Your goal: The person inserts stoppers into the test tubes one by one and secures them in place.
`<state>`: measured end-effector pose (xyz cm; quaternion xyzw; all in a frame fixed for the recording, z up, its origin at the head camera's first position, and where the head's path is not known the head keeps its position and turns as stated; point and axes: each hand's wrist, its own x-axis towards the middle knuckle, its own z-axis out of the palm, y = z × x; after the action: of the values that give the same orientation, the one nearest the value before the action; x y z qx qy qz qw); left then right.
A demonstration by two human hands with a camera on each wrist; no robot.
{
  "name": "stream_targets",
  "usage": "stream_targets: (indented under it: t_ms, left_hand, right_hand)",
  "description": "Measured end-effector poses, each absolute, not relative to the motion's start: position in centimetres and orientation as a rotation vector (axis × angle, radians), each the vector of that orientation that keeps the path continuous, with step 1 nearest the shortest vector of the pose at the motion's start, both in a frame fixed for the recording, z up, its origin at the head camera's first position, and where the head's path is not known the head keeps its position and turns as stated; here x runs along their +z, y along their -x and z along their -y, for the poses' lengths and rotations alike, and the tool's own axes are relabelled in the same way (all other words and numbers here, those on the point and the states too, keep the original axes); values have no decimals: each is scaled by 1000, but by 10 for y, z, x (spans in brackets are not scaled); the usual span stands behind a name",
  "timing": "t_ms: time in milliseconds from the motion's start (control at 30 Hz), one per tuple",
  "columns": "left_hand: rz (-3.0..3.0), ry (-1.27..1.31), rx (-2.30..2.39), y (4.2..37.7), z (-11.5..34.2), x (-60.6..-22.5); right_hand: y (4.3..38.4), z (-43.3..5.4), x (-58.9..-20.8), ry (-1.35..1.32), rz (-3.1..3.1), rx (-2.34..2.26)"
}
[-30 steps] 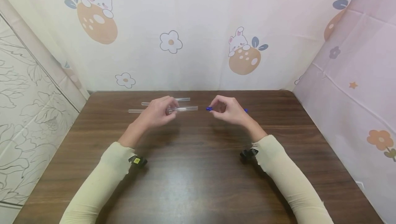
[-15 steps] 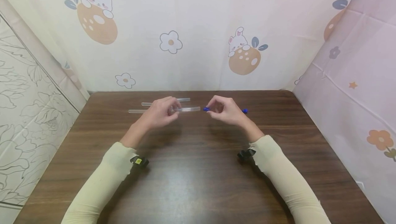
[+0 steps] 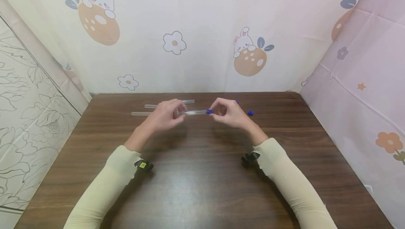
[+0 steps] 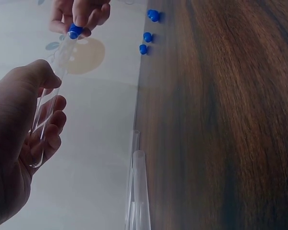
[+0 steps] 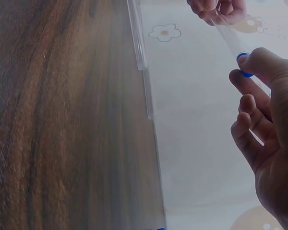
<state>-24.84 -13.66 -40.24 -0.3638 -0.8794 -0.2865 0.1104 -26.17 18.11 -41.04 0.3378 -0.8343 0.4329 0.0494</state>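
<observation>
Clear tube (image 3: 194, 112) is gripped by L hand (image 3: 166, 114) abv the counter (image 3: 190, 172), blue cap (image 3: 209, 111) is pinched at tube's other end by R hand (image 3: 229, 113); forearms (image 3: 104, 176) r angled inward.

Finding no readable text, brand, number or sign in any view. Seeing a small yellow label (image 3: 143, 165) on the black wrist camera (image 3: 149, 166) at the left sleeve (image 3: 110, 176), but making out no lettering on it.
</observation>
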Motion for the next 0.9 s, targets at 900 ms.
stream_targets:
  t_ms: [900]
  left_hand:
    - [2473, 1103, -815, 246, 128, -405]
  right_hand:
    - [255, -176, -412, -995, 2525, 1417]
